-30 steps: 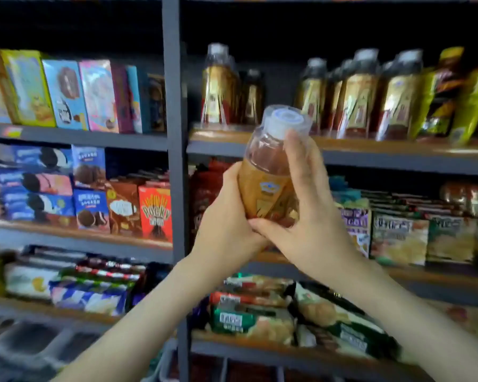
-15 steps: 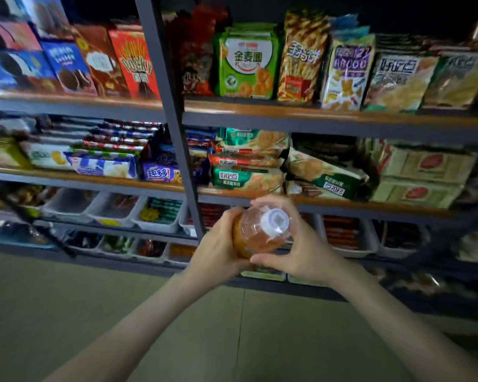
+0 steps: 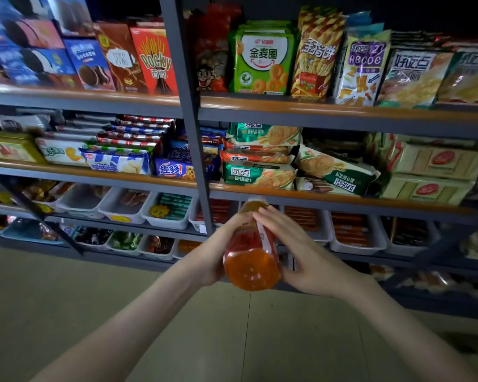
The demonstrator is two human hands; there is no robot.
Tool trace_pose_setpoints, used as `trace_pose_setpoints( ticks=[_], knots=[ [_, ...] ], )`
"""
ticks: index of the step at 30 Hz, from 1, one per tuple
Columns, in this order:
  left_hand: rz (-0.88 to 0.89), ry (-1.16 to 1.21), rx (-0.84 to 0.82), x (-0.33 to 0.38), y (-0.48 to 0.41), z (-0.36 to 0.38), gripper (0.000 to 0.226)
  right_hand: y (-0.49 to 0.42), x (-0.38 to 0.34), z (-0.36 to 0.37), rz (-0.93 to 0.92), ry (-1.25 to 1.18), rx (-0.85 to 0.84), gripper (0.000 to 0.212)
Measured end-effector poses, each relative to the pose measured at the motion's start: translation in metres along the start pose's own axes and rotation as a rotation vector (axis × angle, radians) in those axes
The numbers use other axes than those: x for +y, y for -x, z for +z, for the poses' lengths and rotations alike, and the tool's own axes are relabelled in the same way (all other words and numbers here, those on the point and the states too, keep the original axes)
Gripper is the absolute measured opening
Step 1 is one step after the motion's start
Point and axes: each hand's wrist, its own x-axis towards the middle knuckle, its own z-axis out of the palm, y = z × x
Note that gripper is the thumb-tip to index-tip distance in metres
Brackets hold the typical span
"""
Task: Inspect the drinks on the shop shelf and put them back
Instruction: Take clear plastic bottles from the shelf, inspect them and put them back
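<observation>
Head view: left hand (image 3: 211,255) and right hand (image 3: 311,261) grip tipped bottle (image 3: 250,264)

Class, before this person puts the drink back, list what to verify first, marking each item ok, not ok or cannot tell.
1. Grip: left hand and right hand both hold the bottle: ok.
2. Bottle upright: not ok, tipped with its base toward the camera.
3. Base leak-free: ok, none visible.
4. Cap sealed: cannot tell, that end faces away.
5. Drinks shelf in view: not ok, only snack shelves show.
</observation>
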Motion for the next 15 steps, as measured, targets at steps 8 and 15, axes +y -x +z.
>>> trace_pose_setpoints(
  ticks=[8, 15],
  knots=[
    [-0.165, -0.117, -0.062, 0.006, 0.001, -0.018, 0.065, -0.011, -0.013, 0.021, -0.1, 0.073, 0.162, 0.081],
    [0.14, -0.699, 0.016, -0.012, -0.001, -0.035, 0.043, -0.018, -0.028, 0.013, 0.394, -0.592, 0.485, 0.086]
  ],
)
